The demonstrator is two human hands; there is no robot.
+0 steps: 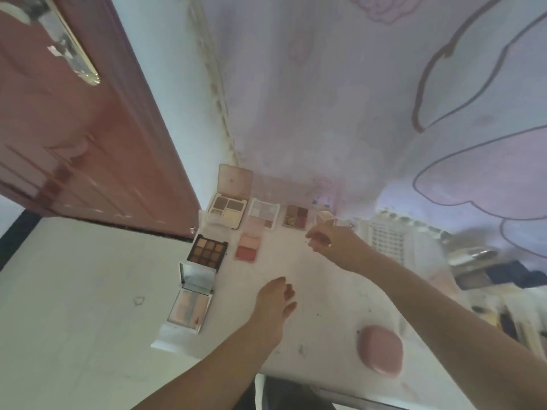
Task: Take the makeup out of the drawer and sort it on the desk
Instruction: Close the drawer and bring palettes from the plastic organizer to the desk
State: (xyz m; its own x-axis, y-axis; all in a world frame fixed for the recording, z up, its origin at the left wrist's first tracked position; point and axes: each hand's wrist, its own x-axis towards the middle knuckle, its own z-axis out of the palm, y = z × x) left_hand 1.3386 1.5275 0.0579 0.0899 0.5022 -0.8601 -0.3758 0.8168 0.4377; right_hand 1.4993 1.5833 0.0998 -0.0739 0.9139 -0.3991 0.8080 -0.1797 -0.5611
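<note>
Several open makeup palettes lie on the white desk. At the back stand a four-pan palette with a pink lid, a pale shimmer palette and a dark red palette. In front lie a brown nine-pan palette, a two-pan blush and a mirrored highlighter compact. My right hand hovers by a small beige item, fingers loosely bent, holding nothing I can see. My left hand rests relaxed over the desk's middle. A shut round pink compact sits near the front edge.
A reddish-brown door stands open at the left. A pale curtain with purple flower outlines hangs behind the desk. A white basket and blurred clutter fill the right side. The floor is pale.
</note>
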